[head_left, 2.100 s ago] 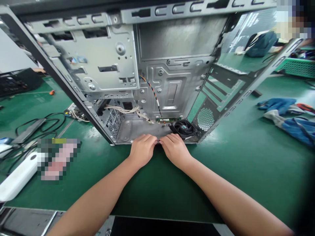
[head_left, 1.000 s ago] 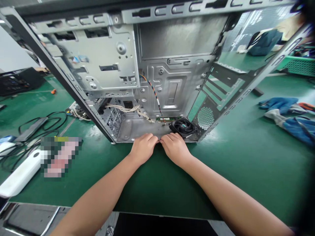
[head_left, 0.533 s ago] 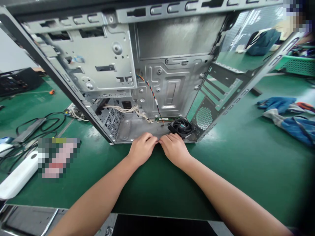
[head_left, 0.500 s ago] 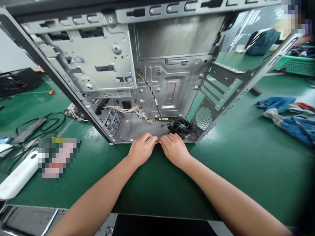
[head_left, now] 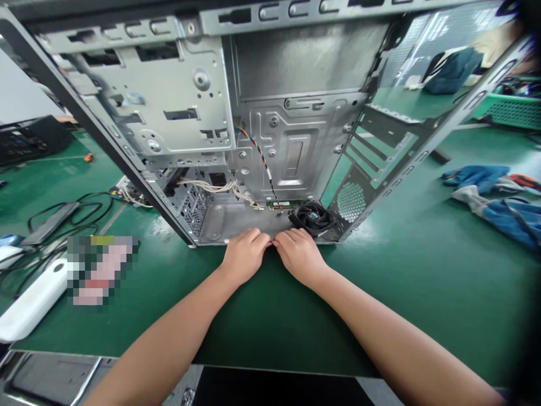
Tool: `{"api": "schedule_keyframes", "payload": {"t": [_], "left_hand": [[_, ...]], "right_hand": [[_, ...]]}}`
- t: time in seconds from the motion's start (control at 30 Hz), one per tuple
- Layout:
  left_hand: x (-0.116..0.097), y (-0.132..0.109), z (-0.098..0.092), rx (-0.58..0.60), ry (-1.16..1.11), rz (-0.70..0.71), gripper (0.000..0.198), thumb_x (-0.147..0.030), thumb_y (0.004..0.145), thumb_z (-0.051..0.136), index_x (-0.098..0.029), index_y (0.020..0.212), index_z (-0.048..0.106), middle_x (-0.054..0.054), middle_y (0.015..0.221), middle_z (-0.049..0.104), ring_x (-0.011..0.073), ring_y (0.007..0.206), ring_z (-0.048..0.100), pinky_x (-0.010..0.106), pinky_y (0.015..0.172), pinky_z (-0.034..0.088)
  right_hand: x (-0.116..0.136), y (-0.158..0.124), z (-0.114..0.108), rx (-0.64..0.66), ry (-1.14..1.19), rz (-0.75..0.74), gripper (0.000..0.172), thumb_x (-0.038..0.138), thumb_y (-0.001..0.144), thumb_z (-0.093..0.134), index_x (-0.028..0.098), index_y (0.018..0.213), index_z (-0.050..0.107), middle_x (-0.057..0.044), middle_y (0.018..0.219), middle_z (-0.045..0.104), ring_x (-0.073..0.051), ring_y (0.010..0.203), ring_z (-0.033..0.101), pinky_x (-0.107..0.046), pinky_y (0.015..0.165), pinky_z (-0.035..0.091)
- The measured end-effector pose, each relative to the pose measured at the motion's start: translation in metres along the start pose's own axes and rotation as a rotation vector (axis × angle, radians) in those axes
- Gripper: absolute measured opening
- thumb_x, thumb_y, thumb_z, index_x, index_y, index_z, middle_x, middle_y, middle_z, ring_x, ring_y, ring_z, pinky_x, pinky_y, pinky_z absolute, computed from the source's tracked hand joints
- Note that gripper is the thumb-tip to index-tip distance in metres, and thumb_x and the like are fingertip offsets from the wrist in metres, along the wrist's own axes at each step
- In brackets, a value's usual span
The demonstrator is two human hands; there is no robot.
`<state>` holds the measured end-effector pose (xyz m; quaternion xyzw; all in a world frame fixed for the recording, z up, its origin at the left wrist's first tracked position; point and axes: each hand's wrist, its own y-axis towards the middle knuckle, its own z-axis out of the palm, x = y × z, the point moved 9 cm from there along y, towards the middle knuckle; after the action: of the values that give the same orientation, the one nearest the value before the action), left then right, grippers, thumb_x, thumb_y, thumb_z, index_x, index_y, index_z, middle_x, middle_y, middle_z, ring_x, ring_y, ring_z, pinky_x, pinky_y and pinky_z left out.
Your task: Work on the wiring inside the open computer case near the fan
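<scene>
An open grey metal computer case (head_left: 296, 141) stands on the green table (head_left: 422, 270), its inside facing me. My left hand (head_left: 244, 256) and my right hand (head_left: 299, 255) meet at the case's near bottom edge, fingers curled and fingertips pinched together on something small that I cannot make out. A black cooler fan (head_left: 313, 217) lies in the case just beyond my right hand. A multicoloured wire (head_left: 262, 160) and a white cable bundle (head_left: 215, 188) hang inside, ending near a small green board (head_left: 284, 204).
Black cables (head_left: 63, 217) and a white device (head_left: 29, 307) lie at the left. Blue cloth (head_left: 490, 194) is heaped at the right, with a green basket (head_left: 509, 110) and a dark bag (head_left: 452, 70) behind. The table's front edge runs close to me.
Both hands stay pinched together at the case's bottom edge; they have crept slightly further in. The view shifted a little.
</scene>
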<state>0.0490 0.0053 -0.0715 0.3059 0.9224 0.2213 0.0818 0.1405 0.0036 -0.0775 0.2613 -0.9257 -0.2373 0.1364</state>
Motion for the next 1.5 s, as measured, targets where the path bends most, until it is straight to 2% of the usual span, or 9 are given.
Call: {"api": "schedule_keyframes", "payload": {"t": [0.6,0.93,1.23,1.5], "left_hand": [[0.0017,-0.0008,-0.001,-0.002,-0.06,0.025,0.03,-0.029,0.1,0.039,-0.019,0.083,0.061,0.002,0.074,0.054,0.0147,0.07,0.053,0.026,0.063,0.041],[0.0019,-0.0015,0.0037,0.03,-0.098,-0.011,0.026,-0.029,0.1,0.04,-0.019,0.087,0.06,0.002,0.077,0.055,0.0141,0.071,0.055,0.025,0.062,0.041],[-0.0003,0.0,0.0038,0.061,-0.059,-0.015,0.027,-0.026,0.099,0.039,-0.02,0.081,0.059,0.001,0.074,0.053,0.0143,0.069,0.053,0.025,0.058,0.039],[0.0028,-0.0018,0.0045,0.036,-0.121,-0.022,0.024,-0.028,0.098,0.041,-0.02,0.087,0.061,0.001,0.076,0.055,0.0139,0.068,0.055,0.025,0.06,0.041]], "right_hand": [[0.0016,-0.0006,0.0053,0.075,-0.037,-0.015,0.027,0.02,0.097,0.041,0.016,0.077,0.059,-0.005,0.072,0.061,-0.017,0.074,0.051,-0.031,0.073,0.028],[0.002,-0.0003,0.0005,0.045,-0.036,-0.016,0.028,0.019,0.096,0.042,0.017,0.072,0.056,-0.004,0.069,0.059,-0.016,0.071,0.049,-0.031,0.071,0.026],[0.0016,-0.0009,0.0013,0.043,-0.002,-0.013,0.029,0.019,0.096,0.041,0.017,0.071,0.056,-0.004,0.068,0.059,-0.017,0.07,0.048,-0.03,0.071,0.026],[0.003,-0.0002,-0.0001,0.039,-0.002,-0.023,0.028,0.017,0.095,0.041,0.017,0.072,0.057,-0.003,0.068,0.06,-0.017,0.07,0.048,-0.031,0.071,0.026]]}}
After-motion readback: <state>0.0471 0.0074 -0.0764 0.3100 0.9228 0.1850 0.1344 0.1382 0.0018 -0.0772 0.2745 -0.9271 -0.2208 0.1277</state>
